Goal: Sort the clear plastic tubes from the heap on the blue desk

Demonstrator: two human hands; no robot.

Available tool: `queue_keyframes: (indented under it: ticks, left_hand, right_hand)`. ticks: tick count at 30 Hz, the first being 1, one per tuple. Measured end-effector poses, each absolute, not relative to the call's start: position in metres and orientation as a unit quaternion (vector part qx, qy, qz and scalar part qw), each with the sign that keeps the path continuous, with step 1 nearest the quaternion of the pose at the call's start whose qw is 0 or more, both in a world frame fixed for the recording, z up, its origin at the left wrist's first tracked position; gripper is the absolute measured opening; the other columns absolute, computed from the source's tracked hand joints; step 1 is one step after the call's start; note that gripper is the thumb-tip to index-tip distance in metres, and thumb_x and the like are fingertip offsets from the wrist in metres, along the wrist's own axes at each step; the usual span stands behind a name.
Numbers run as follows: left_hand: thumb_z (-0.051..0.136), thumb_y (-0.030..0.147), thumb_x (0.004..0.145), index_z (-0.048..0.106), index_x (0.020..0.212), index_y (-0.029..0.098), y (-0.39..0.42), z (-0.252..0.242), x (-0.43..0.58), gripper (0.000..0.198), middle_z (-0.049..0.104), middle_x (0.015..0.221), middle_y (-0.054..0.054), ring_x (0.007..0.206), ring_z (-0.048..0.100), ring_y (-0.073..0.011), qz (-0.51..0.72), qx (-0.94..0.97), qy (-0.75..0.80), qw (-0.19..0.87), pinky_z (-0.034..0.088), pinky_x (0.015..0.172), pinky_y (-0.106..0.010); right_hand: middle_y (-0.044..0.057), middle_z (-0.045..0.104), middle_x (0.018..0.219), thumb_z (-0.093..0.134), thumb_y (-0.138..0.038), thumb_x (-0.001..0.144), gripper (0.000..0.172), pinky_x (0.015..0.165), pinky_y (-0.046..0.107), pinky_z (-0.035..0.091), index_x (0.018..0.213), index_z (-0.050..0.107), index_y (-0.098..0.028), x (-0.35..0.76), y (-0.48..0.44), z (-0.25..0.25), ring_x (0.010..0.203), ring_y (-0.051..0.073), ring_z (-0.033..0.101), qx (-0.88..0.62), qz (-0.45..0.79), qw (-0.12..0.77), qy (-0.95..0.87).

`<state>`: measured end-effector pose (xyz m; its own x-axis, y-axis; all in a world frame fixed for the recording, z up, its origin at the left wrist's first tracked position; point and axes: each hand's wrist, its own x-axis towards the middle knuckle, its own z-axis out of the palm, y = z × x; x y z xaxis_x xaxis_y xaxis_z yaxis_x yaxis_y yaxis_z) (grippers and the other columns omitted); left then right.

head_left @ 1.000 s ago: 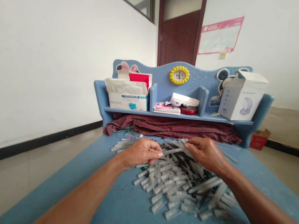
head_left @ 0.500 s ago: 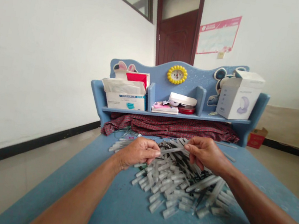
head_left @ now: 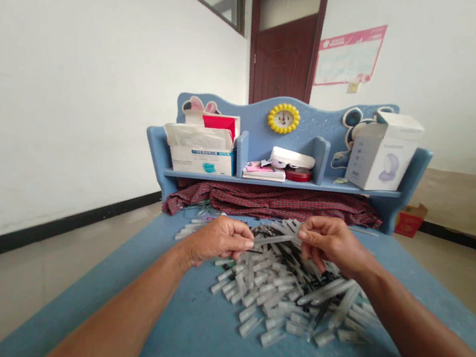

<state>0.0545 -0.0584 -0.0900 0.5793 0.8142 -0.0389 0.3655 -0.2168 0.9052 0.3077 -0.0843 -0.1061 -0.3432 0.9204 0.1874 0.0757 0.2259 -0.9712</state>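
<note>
My left hand point(head_left: 226, 238) is closed in a pinch on the near-left end of a slim translucent tube point(head_left: 274, 239), which looks like a pen barrel. A thin dark stick point(head_left: 256, 251) shows just below those fingertips. My right hand point(head_left: 329, 243) is also closed, thumb against fingers, close to the tube's other end; what it pinches, if anything, is too small to make out. Beneath both hands spreads a pile of frosted caps point(head_left: 272, 336), longer clear tubes point(head_left: 331, 291) and thin black sticks that look like pen refills.
The pile lies on a blue table point(head_left: 182, 337). Behind it, a folded red checked cloth point(head_left: 274, 201) sits under a blue shelf point(head_left: 202, 177). On the shelf stand a mask box point(head_left: 205, 159), a red round tin point(head_left: 298, 176) and a white carton point(head_left: 382, 158).
My right hand has shifted slightly right, away from the tube's end. The left hand keeps its pinch on the tube. The pile looks the same.
</note>
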Motion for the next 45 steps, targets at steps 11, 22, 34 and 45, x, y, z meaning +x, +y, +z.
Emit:
queue_keyframes:
  ticks: [11, 22, 34, 45]
  left_hand:
    - [0.062, 0.037, 0.068, 0.056, 0.069, 0.012, -0.024, -0.094, 0.009, 0.025, 0.049, 0.048, 0.005, 0.036, 0.030, -0.0027, 0.336, 0.667, 0.508, 0.429, 0.015, 0.036, -0.015]
    - [0.062, 0.035, 0.069, 0.061, 0.072, 0.012, -0.058, -0.093, 0.059, 0.024, 0.052, 0.046, 0.004, 0.037, 0.033, -0.0043, 0.272, 0.735, 0.440, 0.439, 0.023, 0.039, -0.017]
    - [0.063, 0.034, 0.073, 0.063, 0.079, 0.011, -0.064, -0.086, 0.056, 0.024, 0.055, 0.049, 0.003, 0.037, 0.035, -0.0032, 0.314, 0.713, 0.378, 0.500, 0.021, 0.037, -0.015]
    - [0.063, 0.036, 0.073, 0.056, 0.080, 0.015, -0.066, -0.080, 0.056, 0.023, 0.059, 0.053, 0.002, 0.033, 0.035, -0.0021, 0.374, 0.631, 0.367, 0.573, 0.020, 0.033, -0.013]
  right_hand:
    - [-0.003, 0.054, 0.042, 0.057, -0.038, 0.071, 0.024, 0.029, 0.018, 0.020, 0.062, 0.050, -0.017, 0.318, -0.068, -0.109, 0.025, 0.006, 0.035, -0.512, 0.305, 0.568, -0.568]
    - [0.005, 0.065, 0.073, 0.048, -0.040, 0.081, 0.027, 0.058, 0.025, 0.036, 0.084, 0.064, -0.018, 0.307, -0.084, -0.109, 0.066, 0.016, 0.058, -0.548, -0.172, 0.377, -0.726]
    - [0.001, 0.060, 0.063, 0.040, -0.032, 0.090, 0.028, 0.056, 0.027, 0.025, 0.072, 0.056, -0.017, 0.280, -0.105, -0.107, 0.057, 0.012, 0.052, -0.404, -0.190, 0.268, -0.854]
    - [0.003, 0.065, 0.059, 0.035, -0.036, 0.091, 0.035, 0.051, 0.029, 0.015, 0.071, 0.058, -0.019, 0.262, -0.115, -0.089, 0.050, 0.012, 0.055, -0.466, -0.168, 0.211, -0.843]
